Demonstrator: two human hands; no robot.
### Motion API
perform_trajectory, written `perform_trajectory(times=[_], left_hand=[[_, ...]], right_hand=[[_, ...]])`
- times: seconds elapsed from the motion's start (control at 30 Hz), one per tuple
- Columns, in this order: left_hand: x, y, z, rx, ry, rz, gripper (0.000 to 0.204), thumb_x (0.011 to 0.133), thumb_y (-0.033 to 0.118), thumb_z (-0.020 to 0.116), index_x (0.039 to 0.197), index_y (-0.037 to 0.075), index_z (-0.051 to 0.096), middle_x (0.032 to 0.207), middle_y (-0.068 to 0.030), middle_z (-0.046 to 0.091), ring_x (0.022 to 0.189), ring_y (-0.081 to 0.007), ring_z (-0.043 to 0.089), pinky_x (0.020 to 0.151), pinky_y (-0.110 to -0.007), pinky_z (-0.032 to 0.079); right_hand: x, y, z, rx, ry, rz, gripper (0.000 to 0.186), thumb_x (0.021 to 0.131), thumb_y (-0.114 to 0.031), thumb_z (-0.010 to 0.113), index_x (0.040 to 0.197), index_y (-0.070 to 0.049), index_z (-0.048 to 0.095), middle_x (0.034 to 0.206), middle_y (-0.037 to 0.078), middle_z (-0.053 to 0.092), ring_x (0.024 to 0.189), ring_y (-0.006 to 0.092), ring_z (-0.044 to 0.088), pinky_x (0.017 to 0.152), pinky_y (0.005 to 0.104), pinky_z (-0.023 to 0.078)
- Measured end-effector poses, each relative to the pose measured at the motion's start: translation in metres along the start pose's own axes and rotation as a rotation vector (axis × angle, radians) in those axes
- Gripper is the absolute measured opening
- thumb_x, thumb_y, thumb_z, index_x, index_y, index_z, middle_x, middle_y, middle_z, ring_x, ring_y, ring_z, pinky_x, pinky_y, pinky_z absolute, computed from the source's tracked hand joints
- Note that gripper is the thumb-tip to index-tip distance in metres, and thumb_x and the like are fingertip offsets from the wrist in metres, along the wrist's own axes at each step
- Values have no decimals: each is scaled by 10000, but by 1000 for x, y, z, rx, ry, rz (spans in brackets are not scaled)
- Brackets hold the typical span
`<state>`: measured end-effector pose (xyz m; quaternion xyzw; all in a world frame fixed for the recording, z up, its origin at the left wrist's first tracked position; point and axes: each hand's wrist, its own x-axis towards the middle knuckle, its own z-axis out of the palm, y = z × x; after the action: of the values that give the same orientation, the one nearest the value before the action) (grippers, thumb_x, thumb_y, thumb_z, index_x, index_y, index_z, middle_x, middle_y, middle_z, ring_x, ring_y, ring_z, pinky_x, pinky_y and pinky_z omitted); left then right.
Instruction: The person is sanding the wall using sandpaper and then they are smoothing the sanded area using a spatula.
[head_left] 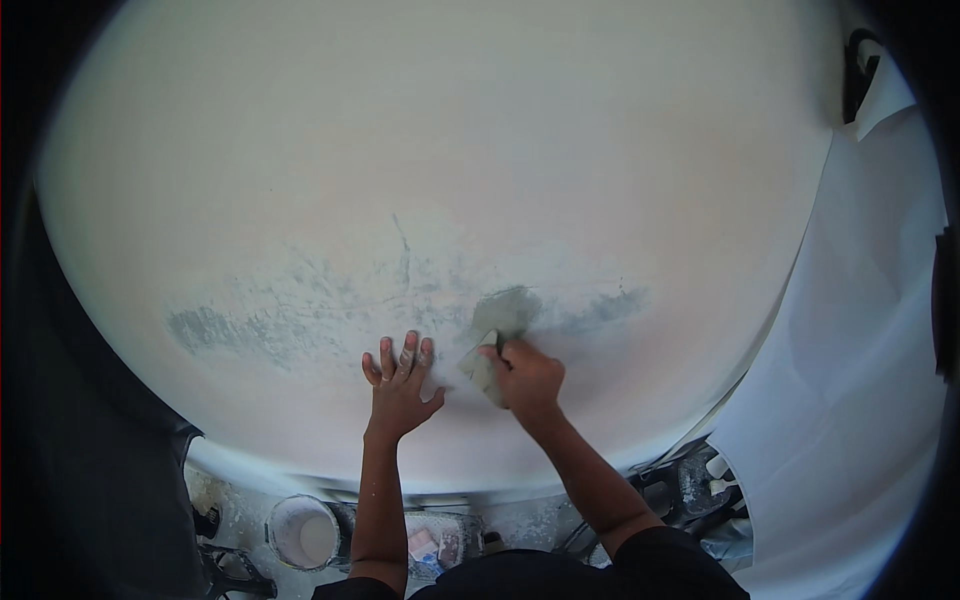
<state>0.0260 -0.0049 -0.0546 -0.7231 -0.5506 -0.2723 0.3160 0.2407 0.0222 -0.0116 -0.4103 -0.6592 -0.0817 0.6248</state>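
The right hand has its grip closed around a matte grey-green pad (folded-looking, exact kind unclear) at the lower edge of a darker patch on the pale panel; the left hand rests there, fingers splayed.

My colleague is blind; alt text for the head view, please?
A bare right hand holds a thin grey-green piece against a broad off-white surface, below a greyish patch; the bare left hand lies spread further left. Below stands a round whitish bucket.

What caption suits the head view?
Left hand spread on a pale, streaked surface; right hand holding a grey-green item.
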Motion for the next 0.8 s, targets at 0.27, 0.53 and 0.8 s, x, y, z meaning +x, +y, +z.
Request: perform_trajectory(times=[0.27,0.53,0.8], left_hand=[[-9,-4,-1,2,12,1,834,740,462,715,1467,173,425,1616,-69,186,1495,-354,-21,1135,-563,-105],[-9,-5,-1,4,7,-15,833,730,468,713,1460,179,437,1610,-67,205,1497,-346,-17,1138,-566,-103],[-10,-1,-1,23,7,-15,831,726,468,714,1455,175,442,1608,-68,210,1495,-352,-14,1140,-569,-97]], right_hand=[[36,-2,-28,-25,75,134,371,736,-235,826,591,-92,516,613,52,570,473,248,531,454,322,426],[39,-9,-33,9,47,38,383,752,-238,818,585,-81,511,576,64,547,446,227,511,427,322,403],[22,-7,-23,-25,21,-57,355,737,-215,831,592,-71,540,578,63,552,448,230,506,435,313,403]])
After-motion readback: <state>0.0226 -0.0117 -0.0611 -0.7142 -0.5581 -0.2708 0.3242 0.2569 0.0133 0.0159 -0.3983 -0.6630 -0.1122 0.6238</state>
